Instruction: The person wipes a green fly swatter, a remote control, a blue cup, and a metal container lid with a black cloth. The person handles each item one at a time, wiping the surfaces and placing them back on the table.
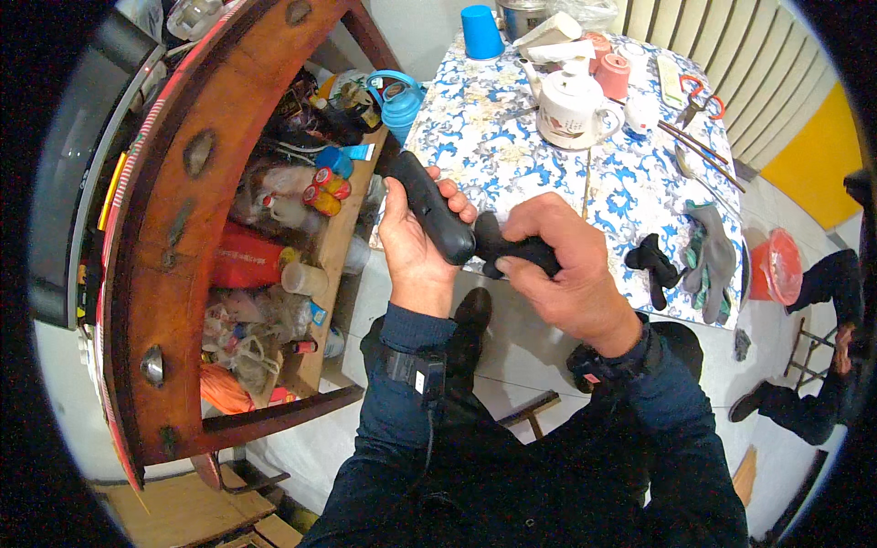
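My left hand [413, 245] grips a long black rounded bar [431, 212], like a handle, held upright and tilted. My right hand [562, 265] clasps a second black piece [508, 248] that meets the lower end of the bar. Both hands hover over the near edge of a table with a blue and white flowered cloth [512, 160]. Dark blue sleeves cover both forearms, with a black strap on the left wrist.
On the table stand a white teapot [571, 105], a blue cup [480, 32], pink cups [612, 73], scissors [699, 99] and grey and black gloves [708, 251]. A brown curved wooden shelf [196, 210] full of bottles stands left. A red bucket [776, 265] and another person's legs are right.
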A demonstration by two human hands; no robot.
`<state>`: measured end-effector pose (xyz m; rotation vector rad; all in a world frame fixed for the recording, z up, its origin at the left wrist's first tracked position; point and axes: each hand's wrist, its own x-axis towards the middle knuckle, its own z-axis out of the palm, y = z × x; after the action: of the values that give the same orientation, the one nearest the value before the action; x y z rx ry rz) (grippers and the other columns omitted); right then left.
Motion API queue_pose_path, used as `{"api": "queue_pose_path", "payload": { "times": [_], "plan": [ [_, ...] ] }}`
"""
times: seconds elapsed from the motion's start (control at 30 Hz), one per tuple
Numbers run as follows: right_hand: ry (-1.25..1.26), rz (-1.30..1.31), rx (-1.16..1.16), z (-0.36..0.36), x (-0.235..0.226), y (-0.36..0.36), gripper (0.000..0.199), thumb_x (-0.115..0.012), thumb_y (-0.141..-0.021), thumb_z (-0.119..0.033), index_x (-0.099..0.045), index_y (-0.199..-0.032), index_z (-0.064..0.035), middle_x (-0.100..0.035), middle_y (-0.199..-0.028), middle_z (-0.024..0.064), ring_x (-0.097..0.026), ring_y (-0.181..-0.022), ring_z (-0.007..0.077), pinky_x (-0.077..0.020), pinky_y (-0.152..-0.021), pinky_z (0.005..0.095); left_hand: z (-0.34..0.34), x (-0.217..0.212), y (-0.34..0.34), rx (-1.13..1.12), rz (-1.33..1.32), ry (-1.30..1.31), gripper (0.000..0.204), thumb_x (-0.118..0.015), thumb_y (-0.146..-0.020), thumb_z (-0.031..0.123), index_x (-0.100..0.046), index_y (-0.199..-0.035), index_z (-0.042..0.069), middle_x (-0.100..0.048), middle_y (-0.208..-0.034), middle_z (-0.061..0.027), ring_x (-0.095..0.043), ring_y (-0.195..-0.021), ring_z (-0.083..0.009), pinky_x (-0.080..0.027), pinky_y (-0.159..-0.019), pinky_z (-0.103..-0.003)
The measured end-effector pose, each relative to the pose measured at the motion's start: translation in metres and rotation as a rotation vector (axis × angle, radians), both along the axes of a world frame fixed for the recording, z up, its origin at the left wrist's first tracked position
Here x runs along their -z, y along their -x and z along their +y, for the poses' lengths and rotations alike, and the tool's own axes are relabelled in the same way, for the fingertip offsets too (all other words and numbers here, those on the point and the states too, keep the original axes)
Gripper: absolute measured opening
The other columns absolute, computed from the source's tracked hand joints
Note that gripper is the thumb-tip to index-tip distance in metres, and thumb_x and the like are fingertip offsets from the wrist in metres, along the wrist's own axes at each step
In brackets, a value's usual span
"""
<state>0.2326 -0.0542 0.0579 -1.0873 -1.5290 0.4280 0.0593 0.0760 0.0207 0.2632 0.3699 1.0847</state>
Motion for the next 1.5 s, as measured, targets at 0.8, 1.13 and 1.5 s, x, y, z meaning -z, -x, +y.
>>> {"api": "queue_pose_path", "payload": {
  "times": [0.8,1.13,1.5],
  "plan": [
    [0.149,0.017,0.348,0.016,0.015,-0.027,0.023,-0.081,-0.087,0.001,-0.066,-0.104,0.0002,-0.069,-0.095,0.0187,-0.072,-0.087,0.0374,-0.057,-0.077,0.0431,0.0,-0.009,-0.002,-0.205,0.371,-0.105,0.068,-0.049,-0.112,0.074,-0.059,-0.11,0.007,-0.064,-0.082,-0.01,-0.063,-0.07,-0.0258,-0.054,-0.066,-0.042],
    [0.184,-0.23,0.197,0.011,0.031,-0.021,0.023,-0.08,-0.087,-0.003,-0.065,-0.106,-0.0015,-0.067,-0.101,0.0216,-0.069,-0.093,0.0457,-0.0567,-0.079,0.0513,0.008,-0.014,0.007,-0.306,0.751,-0.305,0.067,-0.047,-0.115,0.069,-0.064,-0.111,0.005,-0.067,-0.079,-0.0069,-0.066,-0.067,-0.0196,-0.054,-0.06,-0.035],
    [0.132,-0.418,0.148,0.011,0.035,-0.022,0.026,-0.076,-0.089,-0.007,-0.062,-0.11,-0.0033,-0.06,-0.102,0.0202,-0.065,-0.094,0.0447,-0.0544,-0.078,0.0537,0.005,-0.012,-0.009,-0.323,2.034,-1.045,0.055,-0.073,-0.102,0.053,-0.067,-0.109,-0.001,-0.075,-0.101,-0.0268,-0.074,-0.093,-0.0496,-0.055,-0.08,-0.059]
  ]
}}
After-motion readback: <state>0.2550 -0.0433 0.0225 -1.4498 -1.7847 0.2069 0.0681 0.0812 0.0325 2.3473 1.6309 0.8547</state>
